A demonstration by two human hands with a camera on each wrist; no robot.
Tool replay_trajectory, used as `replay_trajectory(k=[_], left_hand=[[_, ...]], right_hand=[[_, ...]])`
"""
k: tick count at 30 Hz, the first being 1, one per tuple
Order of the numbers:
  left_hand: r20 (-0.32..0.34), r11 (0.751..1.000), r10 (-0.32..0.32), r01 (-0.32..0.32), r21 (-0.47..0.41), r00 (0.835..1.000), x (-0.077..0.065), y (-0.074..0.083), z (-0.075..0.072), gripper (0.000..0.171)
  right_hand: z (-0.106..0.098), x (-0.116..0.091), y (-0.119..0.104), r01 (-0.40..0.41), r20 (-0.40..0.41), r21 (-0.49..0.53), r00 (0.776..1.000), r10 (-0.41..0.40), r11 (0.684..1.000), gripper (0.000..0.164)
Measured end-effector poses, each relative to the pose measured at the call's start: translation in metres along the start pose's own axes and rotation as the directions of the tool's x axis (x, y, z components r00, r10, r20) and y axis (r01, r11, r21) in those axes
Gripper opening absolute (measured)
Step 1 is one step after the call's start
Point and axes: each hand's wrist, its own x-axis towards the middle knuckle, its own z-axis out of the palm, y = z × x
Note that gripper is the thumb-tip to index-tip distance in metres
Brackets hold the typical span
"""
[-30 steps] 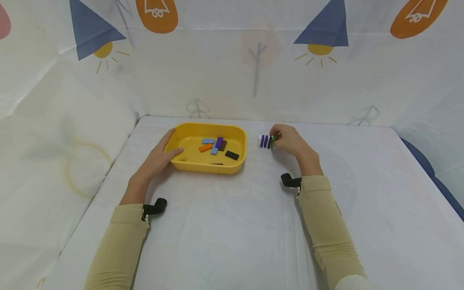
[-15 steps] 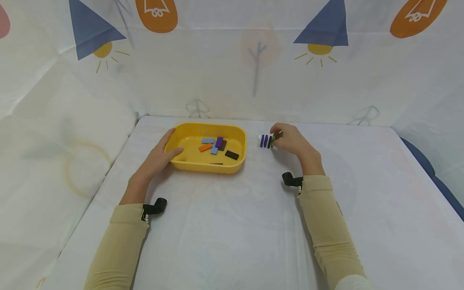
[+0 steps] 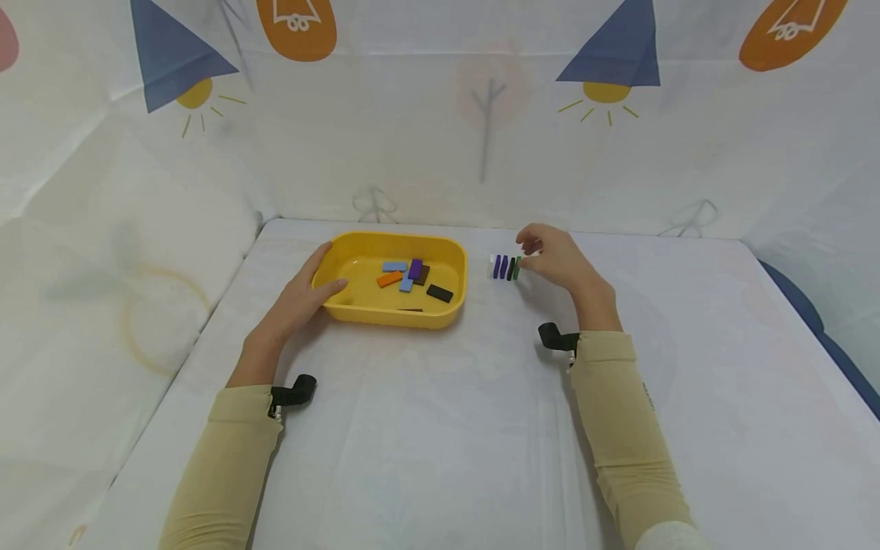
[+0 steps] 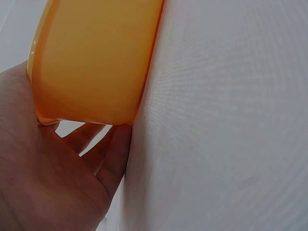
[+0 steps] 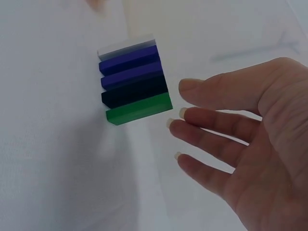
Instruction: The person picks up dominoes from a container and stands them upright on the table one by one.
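Observation:
My left hand (image 3: 297,298) grips the left end of a yellow plastic tray (image 3: 392,316), its thumb over the rim and its fingers along the outer wall. In the left wrist view those fingers reach beneath the tray's end wall (image 4: 91,72). My right hand (image 3: 560,260) holds nothing, and its fingers are loosely spread just right of a row of small domino-like blocks. The green block (image 5: 139,109) is the nearest to it; beyond stand a black block (image 5: 134,90), two purple blocks (image 5: 130,67) and a white block (image 5: 126,46), all on edge with slight gaps.
Inside the tray lie several loose blocks: light blue (image 3: 395,266), orange (image 3: 389,279), purple (image 3: 415,269), brown (image 3: 422,276) and black (image 3: 440,293). A white cloth covers the table (image 3: 440,428). Behind it hangs a printed white curtain (image 3: 412,137).
My right hand has let go of the green block and drawn slightly up and right, its fingers parting. The green block stands at the row's right end. The left hand and tray have not moved.

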Motion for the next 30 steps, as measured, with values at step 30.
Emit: replay_trajectory(k=[30], left_hand=[[0.003, 1.000, -0.003, 0.003, 0.001, 1.000, 0.001, 0.000, 0.001, 0.081]], right_hand=[[0.014, 0.008, -0.043, 0.147, -0.026, -0.111, 0.988, -0.150, 0.983, 0.033]])
